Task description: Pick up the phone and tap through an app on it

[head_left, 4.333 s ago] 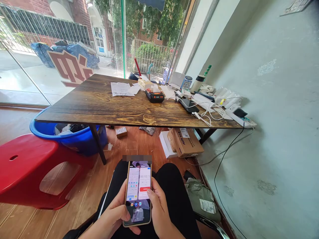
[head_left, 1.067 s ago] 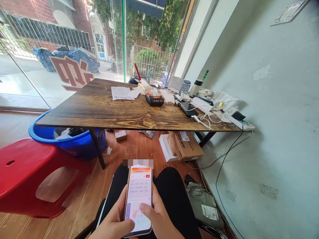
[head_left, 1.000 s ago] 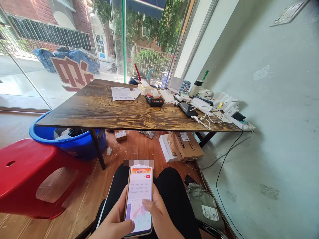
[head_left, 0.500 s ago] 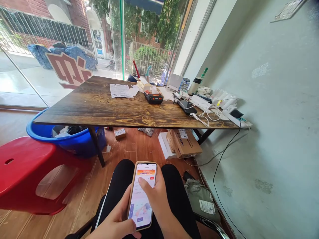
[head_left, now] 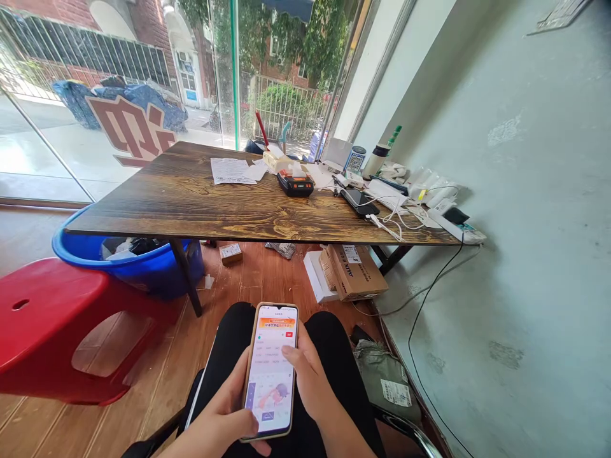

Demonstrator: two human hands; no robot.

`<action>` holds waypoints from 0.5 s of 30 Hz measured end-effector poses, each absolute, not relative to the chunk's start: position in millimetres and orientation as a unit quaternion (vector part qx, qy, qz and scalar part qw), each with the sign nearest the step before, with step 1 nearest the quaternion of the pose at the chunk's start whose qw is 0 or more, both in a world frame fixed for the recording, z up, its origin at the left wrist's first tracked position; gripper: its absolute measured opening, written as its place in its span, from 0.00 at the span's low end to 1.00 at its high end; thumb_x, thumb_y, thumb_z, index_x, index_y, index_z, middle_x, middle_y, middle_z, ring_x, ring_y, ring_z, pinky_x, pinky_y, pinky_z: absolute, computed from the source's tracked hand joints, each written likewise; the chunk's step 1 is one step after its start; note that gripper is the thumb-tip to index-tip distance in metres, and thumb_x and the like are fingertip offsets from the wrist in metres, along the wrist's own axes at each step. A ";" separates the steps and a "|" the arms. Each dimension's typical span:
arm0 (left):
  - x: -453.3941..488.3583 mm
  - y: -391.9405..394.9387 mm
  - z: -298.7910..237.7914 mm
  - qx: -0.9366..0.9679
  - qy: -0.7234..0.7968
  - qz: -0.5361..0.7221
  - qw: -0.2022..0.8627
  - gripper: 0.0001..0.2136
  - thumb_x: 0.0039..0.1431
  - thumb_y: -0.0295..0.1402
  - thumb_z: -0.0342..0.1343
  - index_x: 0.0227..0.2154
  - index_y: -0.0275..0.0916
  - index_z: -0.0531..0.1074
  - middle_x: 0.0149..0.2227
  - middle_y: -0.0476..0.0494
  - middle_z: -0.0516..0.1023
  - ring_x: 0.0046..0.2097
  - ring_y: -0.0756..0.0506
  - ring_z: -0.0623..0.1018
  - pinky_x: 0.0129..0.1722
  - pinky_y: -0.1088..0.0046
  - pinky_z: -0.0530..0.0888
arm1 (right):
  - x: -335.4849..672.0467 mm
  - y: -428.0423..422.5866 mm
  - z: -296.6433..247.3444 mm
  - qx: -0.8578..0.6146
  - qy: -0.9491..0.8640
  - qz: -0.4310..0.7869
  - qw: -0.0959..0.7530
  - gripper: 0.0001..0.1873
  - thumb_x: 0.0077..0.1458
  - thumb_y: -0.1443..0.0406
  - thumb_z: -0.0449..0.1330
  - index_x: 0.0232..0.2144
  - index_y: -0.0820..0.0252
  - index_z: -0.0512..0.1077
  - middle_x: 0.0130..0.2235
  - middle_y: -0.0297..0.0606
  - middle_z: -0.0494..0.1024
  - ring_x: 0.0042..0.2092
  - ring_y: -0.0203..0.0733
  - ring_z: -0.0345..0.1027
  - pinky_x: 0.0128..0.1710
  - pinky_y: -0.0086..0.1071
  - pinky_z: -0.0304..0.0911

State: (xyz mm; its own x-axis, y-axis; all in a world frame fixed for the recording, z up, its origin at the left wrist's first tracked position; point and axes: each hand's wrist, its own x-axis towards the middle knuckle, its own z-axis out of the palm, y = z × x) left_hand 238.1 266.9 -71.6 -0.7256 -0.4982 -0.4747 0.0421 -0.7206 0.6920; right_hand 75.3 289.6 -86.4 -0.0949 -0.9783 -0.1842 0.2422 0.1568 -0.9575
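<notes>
A smartphone (head_left: 270, 375) in a tan case is held upright above my lap, its lit screen facing me. On the screen show an orange banner, lines of small text and a pale drawing. My left hand (head_left: 233, 404) wraps the phone's lower left side, its thumb by the bottom left corner. Along the right edge, my right hand (head_left: 308, 375) grips the phone, its thumb lying over the right side of the screen. The fingers behind the phone are mostly hidden.
Ahead stands a dark wooden table (head_left: 191, 197) with papers (head_left: 233, 170), a black-and-orange device (head_left: 294, 183), another phone (head_left: 359, 202) and white cables. Below it lie cardboard boxes (head_left: 358, 273). At left are a blue tub (head_left: 153, 273) and a red stool (head_left: 52, 318); a grey parcel (head_left: 382, 375) lies at right.
My right thumb has moved from the middle of the screen to its right side. The phone sits slightly higher and further left in view. Text lines on the screen are now uncovered.
</notes>
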 end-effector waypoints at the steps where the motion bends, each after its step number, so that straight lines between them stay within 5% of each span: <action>1: 238.8 266.5 -70.5 0.330 -0.332 -0.868 0.165 0.48 0.37 0.27 0.52 0.64 0.43 0.36 0.60 0.39 0.65 0.46 0.42 0.75 0.34 0.67 0.78 | 70.9 292.7 -85.0 -0.390 0.503 -0.513 0.576 0.20 0.52 0.61 0.55 0.48 0.58 0.65 0.46 0.40 0.77 0.46 0.46 0.70 0.48 0.41 0.64; 5: 240.6 265.8 -67.2 0.314 -0.310 -0.875 0.199 0.45 0.38 0.26 0.52 0.63 0.42 0.42 0.56 0.40 0.69 0.43 0.44 0.75 0.32 0.68 0.79 | 59.1 303.3 -78.8 -0.469 0.496 -0.427 0.593 0.24 0.49 0.67 0.53 0.51 0.57 0.67 0.50 0.38 0.75 0.49 0.46 0.68 0.52 0.41 0.62; 9: 241.2 265.9 -70.9 0.322 -0.297 -0.875 0.205 0.48 0.39 0.23 0.50 0.65 0.43 0.35 0.60 0.39 0.66 0.43 0.44 0.76 0.32 0.68 0.79 | 56.9 305.4 -73.9 -0.491 0.499 -0.409 0.585 0.28 0.49 0.70 0.51 0.54 0.55 0.66 0.50 0.37 0.75 0.50 0.44 0.67 0.52 0.39 0.62; 15: 242.7 265.5 -80.8 0.297 -0.299 -0.884 0.204 0.49 0.41 0.21 0.49 0.66 0.46 0.32 0.61 0.41 0.65 0.47 0.42 0.75 0.33 0.67 0.79 | 61.9 300.6 -80.0 -0.468 0.490 -0.452 0.580 0.22 0.53 0.62 0.53 0.50 0.57 0.70 0.47 0.39 0.76 0.48 0.46 0.69 0.50 0.40 0.63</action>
State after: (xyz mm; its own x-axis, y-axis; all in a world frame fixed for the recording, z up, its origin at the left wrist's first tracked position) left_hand 242.7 265.5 -80.8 -0.7399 -0.5388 -0.4028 0.1836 -0.7377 0.6496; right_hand 61.9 300.6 -80.0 0.1109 -0.9832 -0.1452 0.0643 0.1529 -0.9862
